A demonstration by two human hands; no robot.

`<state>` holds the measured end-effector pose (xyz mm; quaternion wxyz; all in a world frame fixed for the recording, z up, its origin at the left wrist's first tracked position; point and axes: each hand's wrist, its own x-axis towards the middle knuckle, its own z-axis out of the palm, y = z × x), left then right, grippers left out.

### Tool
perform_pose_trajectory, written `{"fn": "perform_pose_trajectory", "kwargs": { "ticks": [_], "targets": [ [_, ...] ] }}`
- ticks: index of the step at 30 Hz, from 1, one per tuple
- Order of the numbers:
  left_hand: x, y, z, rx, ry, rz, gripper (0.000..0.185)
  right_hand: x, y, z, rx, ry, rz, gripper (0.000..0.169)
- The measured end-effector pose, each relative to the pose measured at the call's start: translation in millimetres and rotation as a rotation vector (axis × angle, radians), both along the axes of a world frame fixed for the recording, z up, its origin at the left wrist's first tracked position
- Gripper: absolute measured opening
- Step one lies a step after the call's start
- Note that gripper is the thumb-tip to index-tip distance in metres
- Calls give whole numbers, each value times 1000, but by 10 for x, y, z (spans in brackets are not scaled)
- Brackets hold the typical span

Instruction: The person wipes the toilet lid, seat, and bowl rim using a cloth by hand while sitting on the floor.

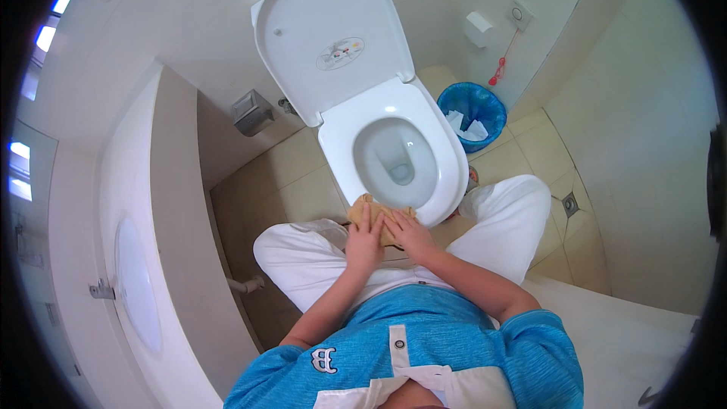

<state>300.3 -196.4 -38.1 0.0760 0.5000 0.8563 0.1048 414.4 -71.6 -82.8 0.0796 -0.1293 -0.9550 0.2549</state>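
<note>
A tan cloth [392, 233] lies bunched over the front rim of a white toilet seat [335, 150]. My left hand [365, 241] holds the cloth's left part, fingers spread over it. From the right, my right hand [410, 234] grips the same cloth, its fingertips close to those of the left. The seat rests down on the bowl, and water shows inside the toilet bowl [397, 159]. Behind it the toilet lid [335, 17] stands raised, with an oval sticker on its inner face. The cloth and hands hide part of the seat's front edge.
Right of the toilet stands a blue-lined waste bin [463, 94] with white paper inside. A red pull cord [500, 65] hangs above it. At left are a metal paper holder [253, 112] and a white counter [176, 238] with a washbasin [136, 284]. A floor drain [569, 203] lies right.
</note>
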Motion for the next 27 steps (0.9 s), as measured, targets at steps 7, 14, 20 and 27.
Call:
{"fn": "perform_pose_trajectory", "kwargs": {
  "ticks": [7, 14, 20, 27],
  "targets": [
    [529, 418, -15, 19, -49, -213, 78, 579, 547, 58, -247, 101, -179, 42],
    [408, 1178, -357, 154, -66, -324, 69, 493, 1070, 72, -97, 126, -387, 39],
    [323, 1825, -352, 163, 41, -298, 60, 236, 1659, -15, -121, 92, -494, 28],
    [292, 2218, -320, 107, 60, -219, 59, 81, 2012, -124, -207, 165, -594, 25]
  ]
}}
